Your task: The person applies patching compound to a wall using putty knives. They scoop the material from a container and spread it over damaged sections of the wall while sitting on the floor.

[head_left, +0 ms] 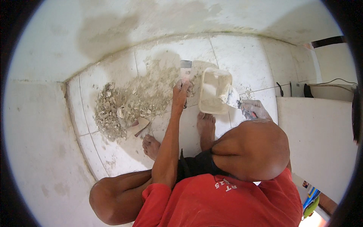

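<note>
My left hand is closed round the handle of a putty knife, its blade pointing toward the far wall above the dusty tiles. On the right, my right hand grips a second putty knife, its blade loaded with white filler. That blade reaches over the right rim of a cream rectangular tub, which stands on the floor between my hands. Whitish paste coats the inside of the tub. My right knee partly hides my right wrist and forearm.
Broken plaster rubble lies heaped at left, with dust trailing right. Beside it rests a pale flat piece with a dark edge. A patchy wall bounds the far side. A white cabinet-like block stands at right. My bare feet are near the tub.
</note>
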The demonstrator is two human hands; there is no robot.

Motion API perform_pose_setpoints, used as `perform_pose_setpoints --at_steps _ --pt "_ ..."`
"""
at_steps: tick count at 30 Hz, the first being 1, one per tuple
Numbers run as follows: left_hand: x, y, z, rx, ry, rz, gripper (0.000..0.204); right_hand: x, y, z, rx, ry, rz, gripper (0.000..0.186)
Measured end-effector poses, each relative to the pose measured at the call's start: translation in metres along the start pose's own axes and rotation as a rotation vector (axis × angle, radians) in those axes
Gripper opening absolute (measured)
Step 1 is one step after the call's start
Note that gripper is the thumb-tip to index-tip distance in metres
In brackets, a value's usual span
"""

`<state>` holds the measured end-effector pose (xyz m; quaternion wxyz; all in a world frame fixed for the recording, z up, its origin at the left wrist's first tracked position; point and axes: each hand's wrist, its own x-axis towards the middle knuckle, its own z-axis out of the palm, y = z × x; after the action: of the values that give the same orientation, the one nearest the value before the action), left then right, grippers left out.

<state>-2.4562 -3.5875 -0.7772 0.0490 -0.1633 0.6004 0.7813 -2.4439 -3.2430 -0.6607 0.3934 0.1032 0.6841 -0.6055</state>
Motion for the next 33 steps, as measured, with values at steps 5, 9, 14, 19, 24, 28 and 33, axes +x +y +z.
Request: perform_pose_setpoints --at_steps 5,9,14,19,24,28,33 --pt "0.006 0.006 0.020 -0.066 -0.025 -0.012 0.027 -0.016 0.002 0.007 0.110 -0.028 0.018 0.033" --pt "0.014 -0.101 -0.057 0.291 -0.021 -0.039 0.027 -0.002 -0.016 0.056 -0.232 -0.041 -0.127 0.044" --pt "0.025 -0.049 0.012 0.312 -0.028 -0.009 0.028 -0.029 -0.062 0.038 -0.354 0.170 -0.223 0.029" --pt "0.006 -0.004 0.028 -0.016 0.180 0.162 0.026 -0.028 -0.227 0.095 -0.695 -0.045 -0.433 0.047" --pt "0.023 -0.022 0.031 -0.080 0.253 0.174 0.028 -0.009 -0.361 0.162 -1.035 -0.072 -0.702 0.026" --pt "0.025 -0.019 0.031 -0.122 0.314 0.173 0.025 -0.008 -0.442 0.212 -1.101 -0.051 -0.817 0.024" --pt "0.037 -0.032 0.038 -0.211 0.329 0.146 0.026 0.001 -0.515 0.237 -1.447 0.170 -1.079 0.027"
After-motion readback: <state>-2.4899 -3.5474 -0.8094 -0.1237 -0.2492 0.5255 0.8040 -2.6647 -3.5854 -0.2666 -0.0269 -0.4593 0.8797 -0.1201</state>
